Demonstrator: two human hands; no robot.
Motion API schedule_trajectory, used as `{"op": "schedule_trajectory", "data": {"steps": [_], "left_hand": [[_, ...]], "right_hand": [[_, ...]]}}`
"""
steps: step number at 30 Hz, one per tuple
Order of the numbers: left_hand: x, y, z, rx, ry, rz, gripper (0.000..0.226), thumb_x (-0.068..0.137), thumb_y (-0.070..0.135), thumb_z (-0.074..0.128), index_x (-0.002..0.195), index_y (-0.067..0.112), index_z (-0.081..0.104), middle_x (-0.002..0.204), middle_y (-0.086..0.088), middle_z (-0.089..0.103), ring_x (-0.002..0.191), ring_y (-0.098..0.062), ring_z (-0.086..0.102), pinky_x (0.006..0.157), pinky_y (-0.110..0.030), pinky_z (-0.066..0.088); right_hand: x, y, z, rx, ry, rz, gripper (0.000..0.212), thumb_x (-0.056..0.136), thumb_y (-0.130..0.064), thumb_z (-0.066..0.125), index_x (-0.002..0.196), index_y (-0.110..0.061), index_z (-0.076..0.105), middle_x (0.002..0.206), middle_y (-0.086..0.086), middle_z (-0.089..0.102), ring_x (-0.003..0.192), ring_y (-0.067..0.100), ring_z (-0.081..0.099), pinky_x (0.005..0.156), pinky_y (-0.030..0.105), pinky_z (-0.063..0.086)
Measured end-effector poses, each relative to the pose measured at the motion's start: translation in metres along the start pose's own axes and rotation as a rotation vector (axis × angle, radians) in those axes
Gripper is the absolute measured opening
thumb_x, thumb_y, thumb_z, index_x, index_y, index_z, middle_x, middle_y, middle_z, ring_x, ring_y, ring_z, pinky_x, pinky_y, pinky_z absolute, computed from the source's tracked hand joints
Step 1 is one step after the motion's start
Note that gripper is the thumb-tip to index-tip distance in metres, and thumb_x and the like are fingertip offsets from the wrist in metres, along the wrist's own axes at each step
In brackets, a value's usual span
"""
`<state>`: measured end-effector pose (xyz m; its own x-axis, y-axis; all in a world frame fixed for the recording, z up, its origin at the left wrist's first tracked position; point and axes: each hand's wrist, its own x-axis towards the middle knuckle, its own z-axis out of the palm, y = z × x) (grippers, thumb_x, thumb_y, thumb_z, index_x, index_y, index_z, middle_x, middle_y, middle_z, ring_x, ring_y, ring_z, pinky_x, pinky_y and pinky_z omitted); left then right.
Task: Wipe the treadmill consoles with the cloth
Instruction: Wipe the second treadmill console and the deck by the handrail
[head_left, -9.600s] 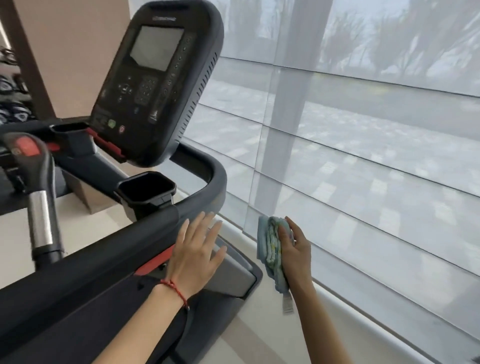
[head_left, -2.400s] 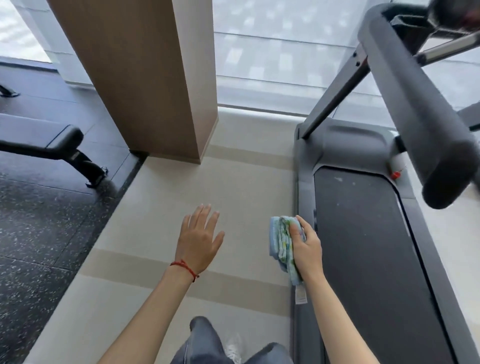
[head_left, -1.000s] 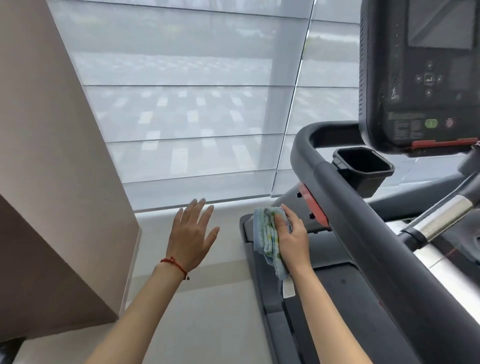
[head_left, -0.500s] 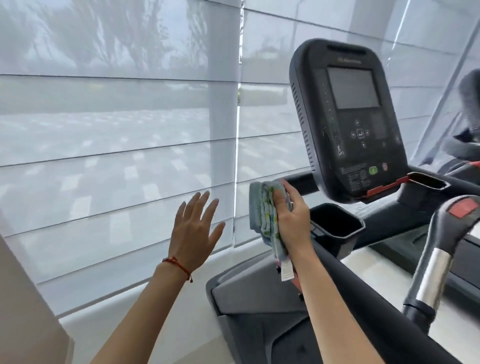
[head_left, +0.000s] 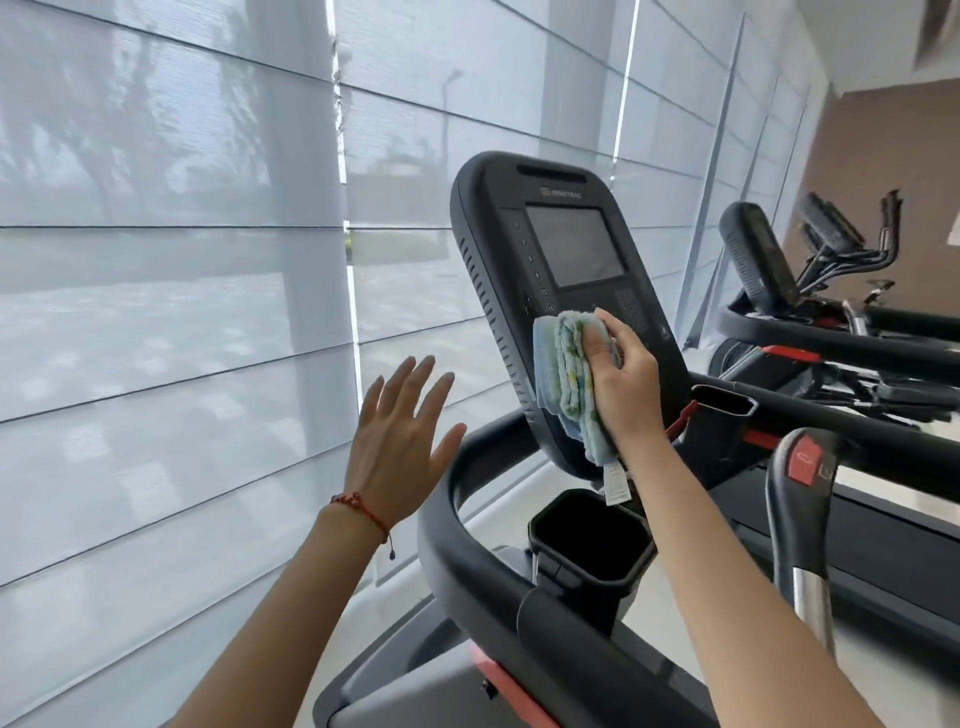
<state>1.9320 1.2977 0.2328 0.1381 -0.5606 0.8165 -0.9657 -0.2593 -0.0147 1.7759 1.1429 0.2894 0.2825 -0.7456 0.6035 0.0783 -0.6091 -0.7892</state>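
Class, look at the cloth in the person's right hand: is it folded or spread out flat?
Folded. The cloth is bunched into a thick wad with several layered edges showing, gripped by the right hand.

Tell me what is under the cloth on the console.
The folded cloth, held by the right hand, lies against the lower button area of the console, below its screen. The buttons beneath it are covered and cannot be seen.

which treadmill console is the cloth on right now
The near console, with its screen facing the camera: the right hand presses the cloth below its screen. The far console is untouched.
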Motion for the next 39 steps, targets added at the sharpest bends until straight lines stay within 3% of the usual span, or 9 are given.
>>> {"op": "schedule_trajectory", "data": {"steps": [5, 13, 19, 24, 27, 29, 32, 36, 39], "left_hand": [[0.056, 0.001, 0.032, 0.015, 0.02, 0.028, 0.052, 0.09, 0.038, 0.038, 0.126, 0.005, 0.055, 0.135, -0.018, 0.049, 0.128, -0.035, 0.039, 0.102, -0.053, 0.036], [0.144, -0.009, 0.073, 0.051, 0.043, 0.07, 0.051, 0.091, 0.04, 0.038, 0.126, 0.006, 0.055, 0.135, -0.017, 0.049, 0.129, -0.032, 0.037, 0.103, -0.053, 0.036], [0.192, -0.017, 0.094, 0.055, 0.073, 0.078, 0.053, 0.09, 0.04, 0.038, 0.128, 0.006, 0.054, 0.138, -0.016, 0.046, 0.132, -0.028, 0.032, 0.105, -0.049, 0.031], [0.216, -0.029, 0.109, 0.068, 0.081, 0.122, 0.054, 0.091, 0.04, 0.037, 0.13, 0.006, 0.052, 0.144, -0.013, 0.04, 0.137, -0.026, 0.024, 0.108, -0.049, 0.027], [0.216, -0.032, 0.116, 0.065, 0.088, 0.141, 0.055, 0.094, 0.04, 0.033, 0.136, 0.007, 0.045, 0.149, -0.012, 0.032, 0.141, -0.026, 0.018, 0.11, -0.049, 0.024], [0.214, -0.034, 0.119, 0.063, 0.095, 0.148, 0.055, 0.095, 0.039, 0.031, 0.139, 0.008, 0.04, 0.151, -0.011, 0.028, 0.142, -0.025, 0.015, 0.111, -0.048, 0.022], [0.214, -0.035, 0.122, 0.063, 0.107, 0.155, 0.055, 0.095, 0.038, 0.03, 0.141, 0.007, 0.038, 0.151, -0.012, 0.027, 0.142, -0.027, 0.013, 0.111, -0.048, 0.022], [0.214, -0.034, 0.124, 0.056, 0.126, 0.157, 0.055, 0.094, 0.035, 0.031, 0.14, 0.005, 0.039, 0.15, -0.012, 0.028, 0.142, -0.028, 0.015, 0.11, -0.05, 0.023], [0.215, -0.033, 0.127, 0.053, 0.144, 0.161, 0.055, 0.094, 0.034, 0.031, 0.139, 0.005, 0.039, 0.15, -0.013, 0.028, 0.141, -0.028, 0.016, 0.111, -0.049, 0.022]], "right_hand": [[0.059, 0.021, -0.014, -0.011, 0.019, -0.03, 0.042, 0.091, -0.04, 0.049, 0.126, -0.017, 0.052, 0.126, 0.008, 0.056, 0.113, 0.014, 0.05, 0.105, 0.032, 0.037], [0.157, 0.047, -0.006, 0.002, 0.028, -0.061, 0.043, 0.091, -0.042, 0.048, 0.127, -0.018, 0.051, 0.128, 0.009, 0.054, 0.118, 0.018, 0.05, 0.106, 0.038, 0.037], [0.202, 0.049, 0.023, 0.02, -0.019, -0.067, 0.043, 0.093, -0.035, 0.048, 0.129, -0.012, 0.05, 0.129, 0.01, 0.053, 0.108, 0.008, 0.047, 0.086, 0.008, 0.032], [0.229, 0.051, 0.044, -0.011, -0.005, -0.105, 0.044, 0.092, -0.035, 0.049, 0.13, -0.013, 0.047, 0.127, 0.008, 0.052, 0.105, 0.007, 0.046, 0.083, 0.006, 0.032], [0.235, 0.052, 0.05, -0.051, 0.008, -0.118, 0.04, 0.09, -0.033, 0.053, 0.123, -0.014, 0.046, 0.112, 0.001, 0.053, 0.097, 0.011, 0.05, 0.068, -0.004, 0.034], [0.234, 0.057, 0.054, -0.105, 0.049, -0.145, 0.037, 0.087, -0.034, 0.057, 0.116, -0.012, 0.048, 0.104, -0.001, 0.052, 0.097, 0.016, 0.05, 0.078, 0.003, 0.038], [0.232, 0.068, 0.057, -0.251, 0.167, -0.21, 0.039, 0.087, -0.04, 0.056, 0.113, -0.012, 0.057, 0.103, 0.003, 0.06, 0.105, 0.023, 0.049, 0.089, 0.032, 0.036], [0.226, 0.073, 0.058, -0.307, 0.146, -0.212, 0.043, 0.092, -0.039, 0.045, 0.125, -0.012, 0.054, 0.122, 0.005, 0.062, 0.117, 0.023, 0.048, 0.091, 0.025, 0.033], [0.224, 0.076, 0.061, -0.273, 0.081, -0.131, 0.051, 0.093, -0.044, 0.041, 0.134, -0.014, 0.044, 0.134, 0.006, 0.053, 0.127, 0.023, 0.04, 0.104, 0.033, 0.031]]}}
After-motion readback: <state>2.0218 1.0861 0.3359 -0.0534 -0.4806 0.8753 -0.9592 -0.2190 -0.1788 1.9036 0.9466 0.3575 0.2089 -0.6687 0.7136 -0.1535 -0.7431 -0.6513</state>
